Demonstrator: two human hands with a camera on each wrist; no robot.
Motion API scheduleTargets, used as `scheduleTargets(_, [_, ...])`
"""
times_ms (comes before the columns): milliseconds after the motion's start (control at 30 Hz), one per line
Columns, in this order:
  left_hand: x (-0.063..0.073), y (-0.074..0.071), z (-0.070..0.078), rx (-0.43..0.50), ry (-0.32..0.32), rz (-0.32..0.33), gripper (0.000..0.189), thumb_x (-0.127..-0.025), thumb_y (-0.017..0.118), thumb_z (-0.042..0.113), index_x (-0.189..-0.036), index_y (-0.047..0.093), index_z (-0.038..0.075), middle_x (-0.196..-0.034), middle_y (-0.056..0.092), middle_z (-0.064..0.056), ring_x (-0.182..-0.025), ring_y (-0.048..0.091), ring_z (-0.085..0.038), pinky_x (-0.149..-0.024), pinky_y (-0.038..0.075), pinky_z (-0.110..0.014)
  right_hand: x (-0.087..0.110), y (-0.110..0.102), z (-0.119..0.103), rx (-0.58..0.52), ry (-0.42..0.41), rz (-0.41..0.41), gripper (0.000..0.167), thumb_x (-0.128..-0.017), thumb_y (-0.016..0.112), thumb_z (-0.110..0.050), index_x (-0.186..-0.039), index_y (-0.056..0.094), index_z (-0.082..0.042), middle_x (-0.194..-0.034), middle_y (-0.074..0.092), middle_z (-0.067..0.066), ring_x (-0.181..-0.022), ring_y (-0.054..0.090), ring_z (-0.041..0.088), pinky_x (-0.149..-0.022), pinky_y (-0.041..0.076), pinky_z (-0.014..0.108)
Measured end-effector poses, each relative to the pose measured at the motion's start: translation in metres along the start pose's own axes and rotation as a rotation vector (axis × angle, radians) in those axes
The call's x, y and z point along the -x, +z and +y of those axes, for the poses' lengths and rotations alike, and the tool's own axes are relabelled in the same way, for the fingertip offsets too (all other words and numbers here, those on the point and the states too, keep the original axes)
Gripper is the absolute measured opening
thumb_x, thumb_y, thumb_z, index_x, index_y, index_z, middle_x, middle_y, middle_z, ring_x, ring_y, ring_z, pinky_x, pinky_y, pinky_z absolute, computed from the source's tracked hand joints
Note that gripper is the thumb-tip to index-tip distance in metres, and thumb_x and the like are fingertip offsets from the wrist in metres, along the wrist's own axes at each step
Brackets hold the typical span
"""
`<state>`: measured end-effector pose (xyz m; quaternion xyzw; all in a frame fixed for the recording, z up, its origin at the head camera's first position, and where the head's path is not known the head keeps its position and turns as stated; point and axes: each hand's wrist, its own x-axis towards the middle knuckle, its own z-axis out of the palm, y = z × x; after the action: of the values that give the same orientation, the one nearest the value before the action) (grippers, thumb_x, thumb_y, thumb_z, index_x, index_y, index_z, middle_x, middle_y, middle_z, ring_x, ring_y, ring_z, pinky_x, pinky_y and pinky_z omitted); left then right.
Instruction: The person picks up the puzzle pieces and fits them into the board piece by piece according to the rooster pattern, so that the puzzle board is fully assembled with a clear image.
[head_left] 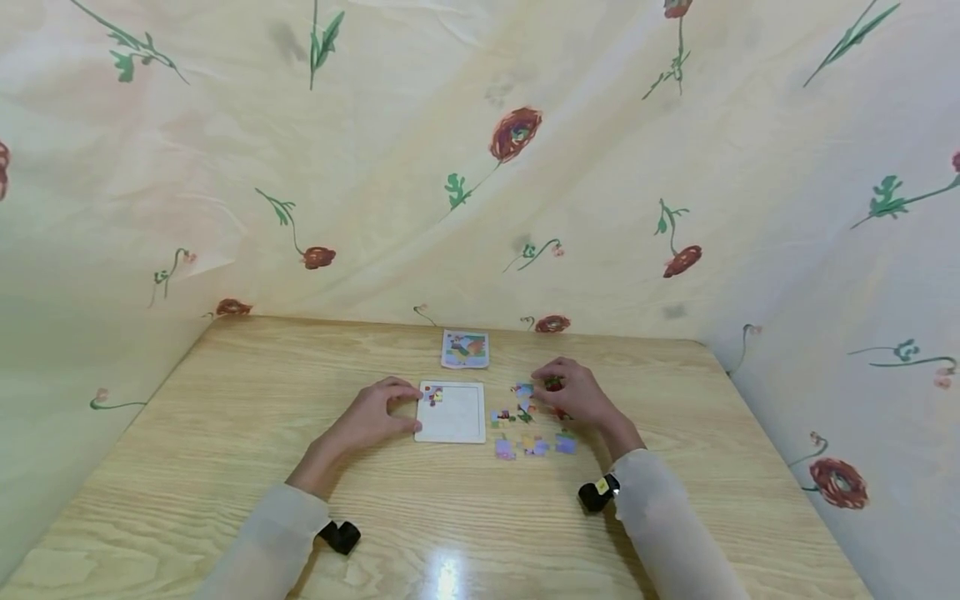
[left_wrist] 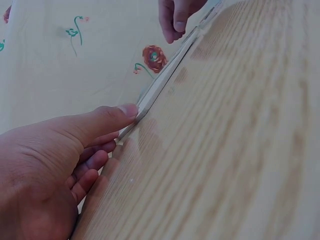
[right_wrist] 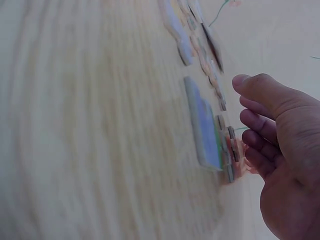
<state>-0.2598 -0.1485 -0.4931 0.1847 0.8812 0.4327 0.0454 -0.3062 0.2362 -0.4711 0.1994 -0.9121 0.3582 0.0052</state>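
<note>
My left hand [head_left: 377,412] holds the left side of a white square puzzle tray [head_left: 459,421], thumb at the near corner and fingers by the far one. In the left wrist view the thumb tip presses the corner of the tray [left_wrist: 159,80]. One colourful jigsaw piece [head_left: 433,395] lies in the tray's far left corner. Right of the tray my right hand [head_left: 581,396] hovers over loose jigsaw pieces [head_left: 504,449], fingers loosely bent. Nothing shows between its thumb and fingers in the right wrist view, where a purple and green piece [right_wrist: 202,127] lies nearby.
A small picture card [head_left: 465,350] lies behind the tray. The wooden table [head_left: 315,367] ends at a flowered cloth [head_left: 390,167] at the back and sides. Several pieces lie close together, partly under the right hand.
</note>
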Motion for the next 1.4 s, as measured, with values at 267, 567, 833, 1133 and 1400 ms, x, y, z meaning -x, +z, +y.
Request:
scheduleTargets(267, [-0.0006, 0.0005, -0.0005, 0.003, 0.003, -0.003, 0.046, -0.087, 0.084, 0.031, -0.13, 0.071, 0.019, -0.135, 0.061, 0.002, -0.123, 0.057, -0.022, -0.101, 0.048, -0.043, -0.0024, 0.0021, 0.0041, 0.023, 0.007, -0.047, 0.025, -0.093, 0.078, -0.02, -0.116, 0.078, -0.009, -0.114, 0.066, 0.008, -0.097, 0.058, 0.021, -0.085, 0.05, 0.035])
scheduleTargets(567, [-0.0001, -0.0004, -0.0018, 0.003, -0.004, 0.002, 0.045, -0.088, 0.083, 0.032, -0.13, 0.071, 0.021, -0.135, 0.061, 0.004, -0.123, 0.056, -0.022, -0.102, 0.047, -0.045, -0.0064, 0.0033, 0.0023, 0.025, 0.016, -0.059, 0.023, -0.093, 0.078, -0.021, -0.114, 0.079, -0.01, -0.114, 0.066, 0.008, -0.1, 0.058, 0.023, -0.085, 0.05, 0.037])
scheduleTargets(833, [-0.0002, 0.0005, 0.0006, 0.01, 0.01, -0.003, 0.047, -0.088, 0.083, 0.031, -0.131, 0.071, 0.018, -0.136, 0.061, 0.002, -0.126, 0.056, -0.023, -0.104, 0.047, -0.046, -0.0057, 0.0029, 0.0038, 0.031, 0.03, -0.047, 0.02, -0.092, 0.079, -0.021, -0.109, 0.079, -0.011, -0.113, 0.066, 0.007, -0.101, 0.058, 0.024, -0.087, 0.05, 0.038])
scheduleTargets(1133, [0.0022, 0.0005, 0.002, 0.023, 0.003, 0.0, 0.047, -0.088, 0.083, 0.029, -0.132, 0.07, 0.017, -0.136, 0.06, 0.001, -0.127, 0.056, -0.025, -0.106, 0.048, -0.048, -0.0055, 0.0044, 0.0046, 0.016, 0.022, -0.023, 0.021, -0.091, 0.08, -0.022, -0.109, 0.08, -0.012, -0.112, 0.067, 0.007, -0.102, 0.059, 0.024, -0.089, 0.05, 0.038])
scheduleTargets(1400, [0.0024, -0.0008, 0.0026, 0.019, 0.006, 0.001, 0.047, -0.088, 0.083, 0.028, -0.132, 0.071, 0.016, -0.137, 0.06, -0.001, -0.128, 0.056, -0.026, -0.106, 0.048, -0.048, -0.0057, 0.0024, -0.0032, -0.028, 0.053, -0.012, 0.026, -0.091, 0.08, -0.022, -0.114, 0.078, -0.009, -0.117, 0.066, 0.009, -0.109, 0.062, 0.029, -0.093, 0.055, 0.046])
